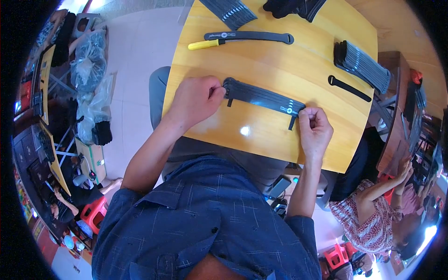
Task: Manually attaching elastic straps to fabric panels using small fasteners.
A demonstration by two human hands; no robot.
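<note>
A flat stack of dark hook-and-loop straps [261, 97] lies slantwise across the near part of the wooden table, held at both ends. My left hand [198, 99] pinches at its left end, where the looped strap heads are. With thumb and bent fingers, my right hand [316, 128] grips the right end, beside the pale print. Two short black strips stick out below the stack, one near each hand. Beyond it lie a single grey strap [254, 36] with a slotted head and a thin tool with a yellow handle [204, 45].
Fanned straps [231, 15] and a black bundle [294, 7] sit at the table's far edge. Another strap stack [364, 67] and a single black strap [350, 88] lie on the right. Plastic-wrapped goods [88, 65] stand left. A person in a patterned top [368, 214] sits right.
</note>
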